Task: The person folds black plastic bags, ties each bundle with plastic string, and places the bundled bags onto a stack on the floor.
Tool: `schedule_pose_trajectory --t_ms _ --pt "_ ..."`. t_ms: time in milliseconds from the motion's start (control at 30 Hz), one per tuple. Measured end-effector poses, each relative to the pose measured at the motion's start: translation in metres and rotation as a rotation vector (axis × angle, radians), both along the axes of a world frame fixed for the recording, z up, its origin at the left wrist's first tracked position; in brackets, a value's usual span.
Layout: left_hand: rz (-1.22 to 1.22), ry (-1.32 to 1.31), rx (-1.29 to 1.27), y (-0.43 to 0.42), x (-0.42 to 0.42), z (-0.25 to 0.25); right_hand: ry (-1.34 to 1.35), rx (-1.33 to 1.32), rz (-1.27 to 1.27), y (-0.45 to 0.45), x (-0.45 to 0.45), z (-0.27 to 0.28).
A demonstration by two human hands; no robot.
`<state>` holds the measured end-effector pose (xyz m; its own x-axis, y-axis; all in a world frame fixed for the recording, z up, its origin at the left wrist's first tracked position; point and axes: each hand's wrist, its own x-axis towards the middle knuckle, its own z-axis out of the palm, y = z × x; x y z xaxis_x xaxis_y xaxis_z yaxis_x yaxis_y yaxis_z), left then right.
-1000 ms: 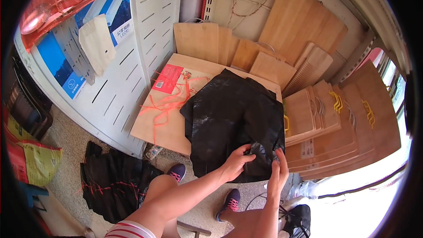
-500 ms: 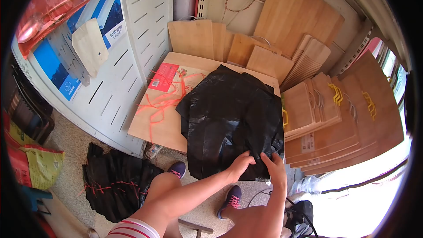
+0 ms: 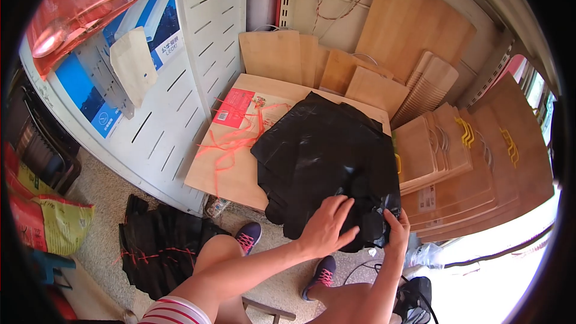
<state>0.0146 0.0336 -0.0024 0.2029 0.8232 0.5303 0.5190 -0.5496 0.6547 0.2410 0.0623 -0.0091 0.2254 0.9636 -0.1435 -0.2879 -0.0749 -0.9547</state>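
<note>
A pile of black plastic bags (image 3: 324,150) lies over a wooden board (image 3: 201,171), its near edge hanging down towards my knees. My left hand (image 3: 329,226) is at the near side of the pile, fingers spread, with the fingertips on or just above the plastic. At the near right corner my right hand (image 3: 396,231) pinches the edge of the black plastic between thumb and fingers. The plastic there is bunched and creased. Loose strands of red plastic string (image 3: 231,144) lie on the board, left of the pile, by a red label (image 3: 234,107).
On the floor at left lies another black bundle (image 3: 159,246) tied with red string. Cutting boards with yellow handles (image 3: 465,132) stand stacked at right, and more boards (image 3: 270,57) lean at the back. A white perforated panel (image 3: 210,18) rises at left.
My left hand has opened from a pinch and its fingers have spread. My right hand has shifted right with the plastic corner, which has folded and bunched. The view has shifted slightly.
</note>
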Motion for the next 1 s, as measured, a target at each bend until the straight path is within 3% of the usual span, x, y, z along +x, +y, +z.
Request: schedule_pose_trajectory --t_ms 67,167,267,433,667,767,800,833,867,933,1000 --pt "-0.095 0.082 -0.073 -0.012 -0.001 -0.014 -0.098 0.001 -0.012 -0.003 0.008 -0.012" --pt "-0.245 0.519 -0.204 -0.03 0.0 -0.03 -0.217 -0.03 -0.018 -0.008 0.007 -0.012" --pt "-0.174 0.486 -0.154 -0.037 0.004 -0.04 -0.213 -0.017 -0.022 -0.019 -0.012 0.005" --pt "-0.164 0.188 -0.173 -0.045 0.015 -0.029 -0.446 -0.075 0.034 -0.034 -0.03 0.006" --pt "-0.043 0.038 -0.225 -0.04 0.025 -0.04 -0.432 0.074 -0.012 -0.036 -0.062 0.027" --pt "-0.036 -0.131 -0.171 -0.045 0.025 -0.039 -0.352 0.141 0.035 -0.039 -0.068 0.03" --pt "-0.035 -0.13 -0.172 -0.044 0.024 -0.04 -0.183 0.137 0.036 -0.04 -0.068 0.032" --pt "-0.073 -0.315 -0.301 -0.043 0.025 -0.041 -0.015 0.132 0.035 -0.041 -0.068 0.032" --pt "-0.113 -0.502 -0.431 -0.043 0.025 -0.042 -0.015 0.13 0.033 -0.039 -0.061 0.026" --pt "-0.157 -0.632 -0.479 -0.04 0.021 -0.033 0.341 -0.032 0.145 -0.03 -0.047 0.019" --pt "-0.211 -0.757 -0.516 -0.037 0.016 -0.022 0.228 -0.056 0.02 -0.027 -0.05 -0.004"
